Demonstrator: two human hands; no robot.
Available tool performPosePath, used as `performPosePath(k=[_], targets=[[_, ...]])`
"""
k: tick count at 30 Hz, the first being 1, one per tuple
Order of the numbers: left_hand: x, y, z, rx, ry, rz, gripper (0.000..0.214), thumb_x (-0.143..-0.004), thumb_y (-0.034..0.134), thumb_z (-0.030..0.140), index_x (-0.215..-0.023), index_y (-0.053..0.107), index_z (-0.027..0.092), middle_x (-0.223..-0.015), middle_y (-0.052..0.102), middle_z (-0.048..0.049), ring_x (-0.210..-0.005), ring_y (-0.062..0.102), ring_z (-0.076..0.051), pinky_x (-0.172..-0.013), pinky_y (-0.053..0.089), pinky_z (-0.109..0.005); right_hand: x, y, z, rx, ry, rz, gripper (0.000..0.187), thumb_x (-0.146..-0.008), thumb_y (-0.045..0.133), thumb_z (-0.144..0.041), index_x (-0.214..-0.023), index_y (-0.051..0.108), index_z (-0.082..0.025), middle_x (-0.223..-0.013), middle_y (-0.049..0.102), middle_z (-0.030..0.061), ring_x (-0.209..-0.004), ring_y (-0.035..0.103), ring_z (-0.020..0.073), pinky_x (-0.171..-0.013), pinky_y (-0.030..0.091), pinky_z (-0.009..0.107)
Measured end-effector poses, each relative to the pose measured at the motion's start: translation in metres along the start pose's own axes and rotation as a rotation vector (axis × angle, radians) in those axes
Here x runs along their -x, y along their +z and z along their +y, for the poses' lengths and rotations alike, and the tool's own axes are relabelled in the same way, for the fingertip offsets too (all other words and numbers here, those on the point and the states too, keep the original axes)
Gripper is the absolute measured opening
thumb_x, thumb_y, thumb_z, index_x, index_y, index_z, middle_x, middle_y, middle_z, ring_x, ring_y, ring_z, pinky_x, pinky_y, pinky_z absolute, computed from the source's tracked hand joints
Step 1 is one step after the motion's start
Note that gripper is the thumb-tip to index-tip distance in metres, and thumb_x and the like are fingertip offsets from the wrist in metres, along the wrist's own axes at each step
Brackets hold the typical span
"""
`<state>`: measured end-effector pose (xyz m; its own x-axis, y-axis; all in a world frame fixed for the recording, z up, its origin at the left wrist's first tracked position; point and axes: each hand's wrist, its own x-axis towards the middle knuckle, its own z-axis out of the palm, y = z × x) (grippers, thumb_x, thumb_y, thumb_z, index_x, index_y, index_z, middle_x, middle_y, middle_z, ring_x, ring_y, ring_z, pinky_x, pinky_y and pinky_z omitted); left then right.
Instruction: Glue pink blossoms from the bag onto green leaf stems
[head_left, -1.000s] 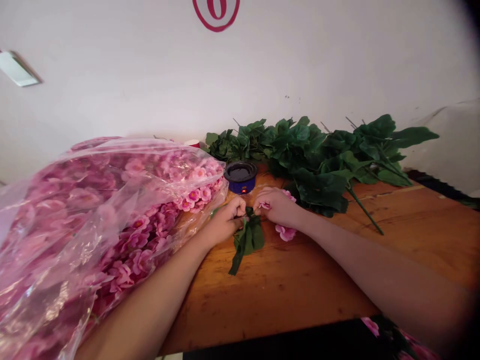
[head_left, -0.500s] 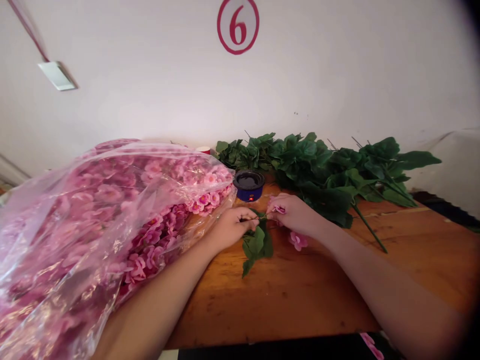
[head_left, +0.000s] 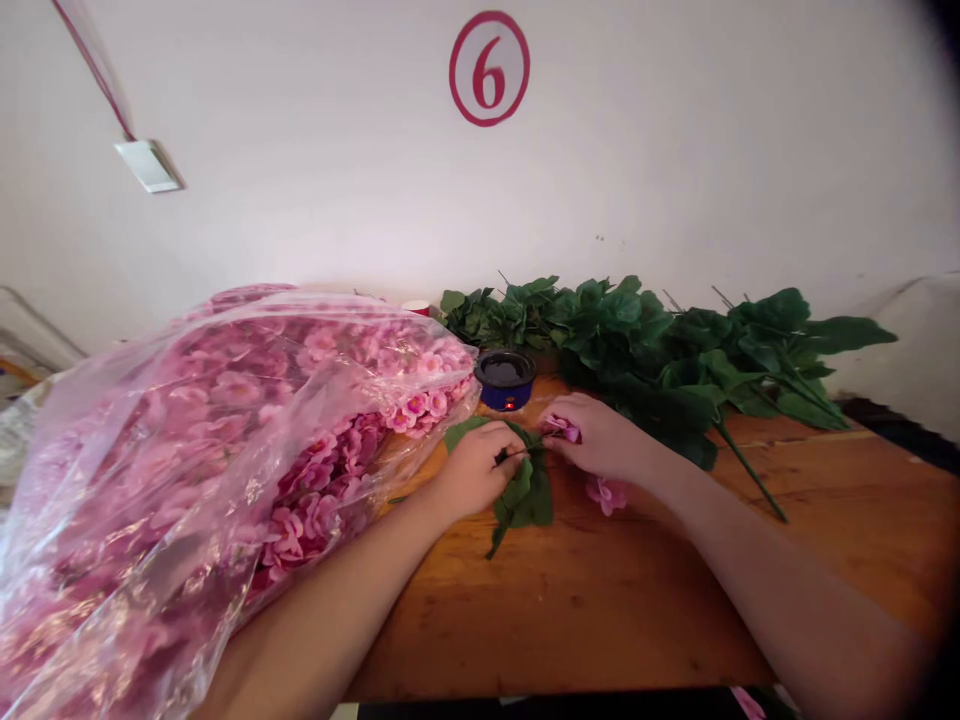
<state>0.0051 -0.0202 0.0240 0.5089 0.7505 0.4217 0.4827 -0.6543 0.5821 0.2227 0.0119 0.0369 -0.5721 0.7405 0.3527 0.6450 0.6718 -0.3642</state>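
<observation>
Right now the left hand (head_left: 476, 468) is closed around a leafy green stem (head_left: 525, 497) above the wooden counter (head_left: 600, 610). The right hand (head_left: 600, 438) pinches a pink fabric blossom (head_left: 561, 429) just beside it (a loose pink blossom (head_left: 606, 494) lies below).

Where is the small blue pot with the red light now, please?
In the head view, the small blue pot stands on the wooden table between the bag of pink flowers and the green leaves.
</observation>
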Motion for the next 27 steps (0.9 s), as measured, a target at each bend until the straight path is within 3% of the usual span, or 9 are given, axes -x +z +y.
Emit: performPosePath(k=[5,10,16,20,24,27], targets=[[0.001,0.008,-0.009,-0.024,0.018,-0.022,0.007,-0.079,0.053,0.008,-0.079,0.056,0.015,-0.079,0.055,-0.0027,-0.077,0.051,-0.014,-0.068,0.038,-0.025,0.004,-0.009,-0.016,0.112,-0.081,0.098,0.028,-0.077,0.061,-0.019,-0.105,0.06,-0.021,-0.107,0.063,0.0065,-0.099,0.053,0.024,-0.088,0.039,0.038],[0.001,0.008,-0.01,0.069,-0.059,0.021,0.007,-0.08,0.054,0.012,-0.077,0.059,0.015,-0.074,0.057,-0.0016,-0.07,0.05,-0.012,-0.064,0.037,-0.022,0.003,-0.01,-0.018,0.118,-0.086,0.137,0.008,-0.083,0.053,-0.018,-0.085,0.061,-0.02,-0.091,0.064,0.0052,-0.088,0.053,0.021,-0.083,0.039,0.037],[0.002,0.009,-0.009,0.191,-0.13,0.005,0.012,-0.083,0.057,0.023,-0.075,0.06,0.014,-0.065,0.052,0.0016,-0.062,0.045,-0.01,-0.058,0.034,-0.021,0.0,0.002,-0.007,0.095,-0.126,0.063,0.011,-0.083,0.053,-0.017,-0.073,0.058,-0.02,-0.078,0.06,0.0044,-0.08,0.05,0.0197,-0.073,0.04,0.034],[0.003,0.009,-0.009,0.196,-0.121,-0.043,0.01,-0.08,0.051,0.012,-0.082,0.06,0.014,-0.066,0.054,0.0018,-0.061,0.047,-0.01,-0.059,0.034,-0.021,-0.001,-0.002,-0.014,0.037,-0.097,0.203,0.011,-0.087,0.053,-0.022,-0.078,0.057,-0.02,-0.086,0.06,0.0052,-0.086,0.051,0.0207,-0.079,0.041,0.036],[0.004,0.007,-0.007,0.124,-0.115,-0.047,0.013,-0.08,0.051,0.012,-0.087,0.062,0.014,-0.065,0.055,0.0018,-0.06,0.049,-0.01,-0.057,0.034,-0.022,-0.002,-0.006,-0.039,-0.054,-0.078,0.421,0.011,-0.089,0.053,-0.026,-0.08,0.056,-0.021,-0.088,0.059,0.006,-0.089,0.052,0.0216,-0.082,0.042,0.038],[0.006,0.005,-0.004,0.163,-0.139,0.024,0.011,-0.084,0.056,0.021,-0.089,0.063,0.012,-0.073,0.059,-0.0005,-0.066,0.054,-0.012,-0.063,0.043,-0.025,-0.005,-0.004,-0.084,-0.16,-0.085,0.493,0.012,-0.09,0.051,-0.026,-0.079,0.055,-0.021,-0.084,0.06,0.005,-0.085,0.054,0.0201,-0.079,0.043,0.036]])
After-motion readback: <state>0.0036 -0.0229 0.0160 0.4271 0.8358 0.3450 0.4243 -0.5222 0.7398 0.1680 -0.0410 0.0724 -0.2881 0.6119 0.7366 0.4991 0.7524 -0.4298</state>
